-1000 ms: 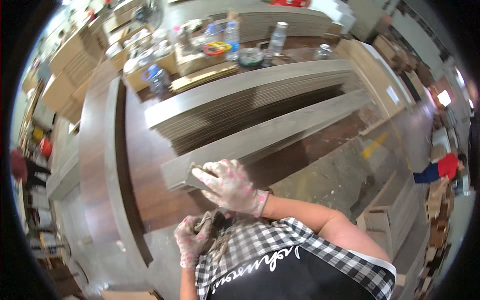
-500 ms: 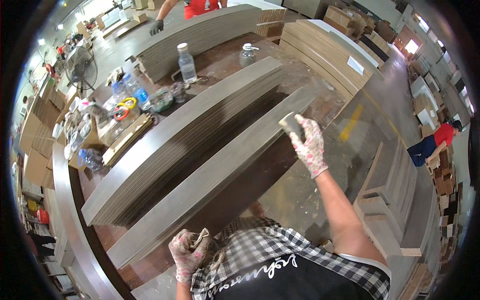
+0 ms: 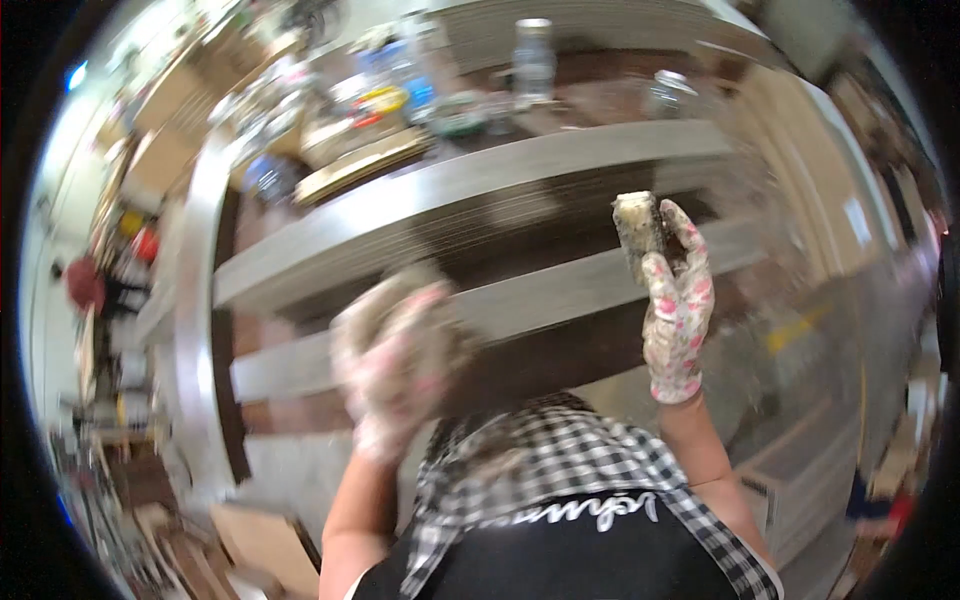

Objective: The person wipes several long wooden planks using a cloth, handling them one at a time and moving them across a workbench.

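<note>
The right hand (image 3: 678,305) grips a sanding block (image 3: 638,222) above the long boards (image 3: 480,190); the blurry left hand (image 3: 400,350) looks closed; next, rubbing calls for pressing down.

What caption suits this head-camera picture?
Gloved right hand lifts a sanding block above stacked grey boards; blurred left hand raised.

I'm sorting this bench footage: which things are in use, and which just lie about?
In use: right hand gripping a sanding block; left hand, blurred; long grey boards.
Lying about: plastic bottle, glass jar, tape rolls.
</note>
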{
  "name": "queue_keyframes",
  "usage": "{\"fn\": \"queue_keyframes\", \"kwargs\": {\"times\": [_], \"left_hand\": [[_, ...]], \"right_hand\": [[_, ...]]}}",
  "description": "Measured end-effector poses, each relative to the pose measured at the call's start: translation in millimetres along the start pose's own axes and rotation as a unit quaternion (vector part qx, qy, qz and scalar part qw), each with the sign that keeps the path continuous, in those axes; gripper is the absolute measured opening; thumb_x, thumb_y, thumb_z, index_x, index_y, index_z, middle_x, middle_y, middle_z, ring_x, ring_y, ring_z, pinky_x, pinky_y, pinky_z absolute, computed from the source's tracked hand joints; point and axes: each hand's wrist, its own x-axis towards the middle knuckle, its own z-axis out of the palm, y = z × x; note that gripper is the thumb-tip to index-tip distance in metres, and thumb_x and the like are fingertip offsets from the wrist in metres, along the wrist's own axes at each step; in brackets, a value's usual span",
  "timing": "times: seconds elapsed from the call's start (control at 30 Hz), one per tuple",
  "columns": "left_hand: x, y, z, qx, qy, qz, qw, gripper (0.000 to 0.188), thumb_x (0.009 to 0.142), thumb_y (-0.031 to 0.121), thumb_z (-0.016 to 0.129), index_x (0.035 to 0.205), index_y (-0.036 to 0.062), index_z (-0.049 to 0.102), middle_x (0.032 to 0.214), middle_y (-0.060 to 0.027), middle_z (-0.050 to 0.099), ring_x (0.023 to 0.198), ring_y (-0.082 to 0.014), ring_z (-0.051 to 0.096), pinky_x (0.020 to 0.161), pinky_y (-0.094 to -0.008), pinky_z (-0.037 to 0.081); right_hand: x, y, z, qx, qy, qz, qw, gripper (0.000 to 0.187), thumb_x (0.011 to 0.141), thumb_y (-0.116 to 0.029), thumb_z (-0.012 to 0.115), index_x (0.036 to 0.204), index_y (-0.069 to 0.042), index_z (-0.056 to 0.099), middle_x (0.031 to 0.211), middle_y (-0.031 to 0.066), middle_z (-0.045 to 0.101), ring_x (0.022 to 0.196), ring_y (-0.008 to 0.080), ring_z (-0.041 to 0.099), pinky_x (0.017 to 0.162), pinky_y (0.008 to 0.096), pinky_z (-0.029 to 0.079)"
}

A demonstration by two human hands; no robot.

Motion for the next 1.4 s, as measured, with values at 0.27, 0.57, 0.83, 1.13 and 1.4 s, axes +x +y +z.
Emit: {"fn": "queue_keyframes", "kwargs": {"times": [0.27, 0.57, 0.83, 1.13, 1.4], "left_hand": [[-64, -63, -11, 0.117, -0.121, -0.113, 0.979, 0.032, 0.092, 0.027, 0.063, 0.117, 0.008, 0.071, 0.138, -0.0082, 0.062, 0.137, -0.0403, 0.045, 0.118, -0.0591, 0.024], [-183, -303, -204, 0.126, -0.06, -0.443, 0.886, 0.024, 0.099, 0.026, 0.054, 0.111, 0.0179, 0.073, 0.11, -0.0083, 0.074, 0.106, -0.0358, 0.068, 0.092, -0.0469, 0.053], [-118, -183, -167, 0.026, 0.128, -0.295, 0.946, 0.025, 0.089, 0.015, 0.068, 0.113, 0.0079, 0.065, 0.111, -0.0116, 0.069, 0.106, -0.0257, 0.065, 0.09, -0.0415, 0.052], [-202, -270, -230, 0.167, -0.011, -0.489, 0.856, 0.03, 0.093, 0.009, 0.054, 0.121, 0.0042, 0.065, 0.127, -0.0138, 0.067, 0.115, -0.0341, 0.065, 0.094, -0.0418, 0.054], [-118, -175, -123, 0.253, 0.047, -0.188, 0.948, 0.032, 0.097, 0.018, 0.062, 0.126, 0.0035, 0.063, 0.118, -0.0136, 0.068, 0.105, -0.0237, 0.066, 0.092, -0.0352, 0.054]], "right_hand": [[-40, 35, 94, -0.087, -0.083, 0.034, 0.992, 0.052, 0.1, -0.006, 0.055, 0.149, -0.001, 0.04, 0.151, 0.011, 0.043, 0.136, 0.0221, 0.042, 0.116, 0.0372, 0.031], [-36, 53, 86, -0.108, -0.049, 0.057, 0.991, 0.056, 0.099, -0.009, 0.058, 0.151, -0.002, 0.039, 0.141, 0.0101, 0.049, 0.124, 0.0171, 0.049, 0.109, 0.0326, 0.039], [-35, 53, 94, -0.097, -0.034, 0.055, 0.993, 0.059, 0.098, -0.01, 0.061, 0.152, -0.004, 0.038, 0.133, 0.0078, 0.052, 0.12, 0.0156, 0.049, 0.105, 0.031, 0.041], [-37, 52, 88, -0.109, -0.045, 0.055, 0.991, 0.062, 0.096, -0.005, 0.061, 0.153, -0.006, 0.038, 0.134, 0.0069, 0.05, 0.118, 0.0164, 0.048, 0.104, 0.031, 0.04], [-38, 40, 97, -0.069, -0.055, 0.058, 0.994, 0.063, 0.096, 0.001, 0.058, 0.154, -0.006, 0.035, 0.125, 0.0043, 0.051, 0.112, 0.014, 0.049, 0.102, 0.0289, 0.041]]}}
